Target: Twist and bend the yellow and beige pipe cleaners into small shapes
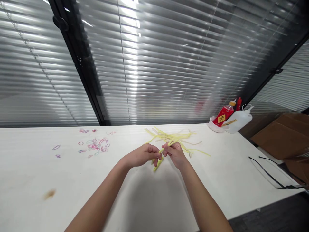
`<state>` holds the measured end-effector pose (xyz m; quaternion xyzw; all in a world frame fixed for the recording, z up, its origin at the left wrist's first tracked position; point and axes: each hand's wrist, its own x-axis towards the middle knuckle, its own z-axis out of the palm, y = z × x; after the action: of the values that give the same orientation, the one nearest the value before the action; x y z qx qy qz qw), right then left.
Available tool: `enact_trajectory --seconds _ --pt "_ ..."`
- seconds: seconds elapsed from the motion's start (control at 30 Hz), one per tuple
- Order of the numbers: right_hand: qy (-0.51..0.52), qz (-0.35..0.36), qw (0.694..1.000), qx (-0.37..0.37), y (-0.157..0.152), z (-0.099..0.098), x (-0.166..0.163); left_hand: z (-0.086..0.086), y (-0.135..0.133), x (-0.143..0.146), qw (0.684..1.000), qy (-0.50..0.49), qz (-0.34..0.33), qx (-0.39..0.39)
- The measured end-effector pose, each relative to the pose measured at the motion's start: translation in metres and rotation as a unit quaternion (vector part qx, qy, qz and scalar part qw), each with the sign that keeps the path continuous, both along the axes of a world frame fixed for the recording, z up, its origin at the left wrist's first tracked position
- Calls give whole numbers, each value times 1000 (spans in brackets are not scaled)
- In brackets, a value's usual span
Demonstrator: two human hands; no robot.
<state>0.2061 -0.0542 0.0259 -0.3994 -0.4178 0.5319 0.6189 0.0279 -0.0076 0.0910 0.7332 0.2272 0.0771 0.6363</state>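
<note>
Both hands meet over the middle of the white table, working on a yellow fuzzy strip that looks like a pipe cleaner. My left hand is closed, its thumb and fingers pinching the strip. Close beside it, my right hand also pinches yellow strip between thumb and fingertips. A folded or doubled length hangs below the left fingers. Just behind the hands lies a loose pile of yellow and pale pinkish strips. Which strand ends belong to the held piece I cannot tell.
Several small coloured elastic bands lie scattered at the left on the white table. At the back right stand a red-labelled bottle, a white squeeze bottle and a shallow bowl. Eyeglasses and cardboard boxes are at the right.
</note>
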Motion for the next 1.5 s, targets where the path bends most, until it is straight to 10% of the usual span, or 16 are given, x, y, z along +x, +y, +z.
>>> enact_trajectory --seconds 1.5 --pt "122 -152 981 21 10 -8 10 -4 5 -2 998 -9 -26 -60"
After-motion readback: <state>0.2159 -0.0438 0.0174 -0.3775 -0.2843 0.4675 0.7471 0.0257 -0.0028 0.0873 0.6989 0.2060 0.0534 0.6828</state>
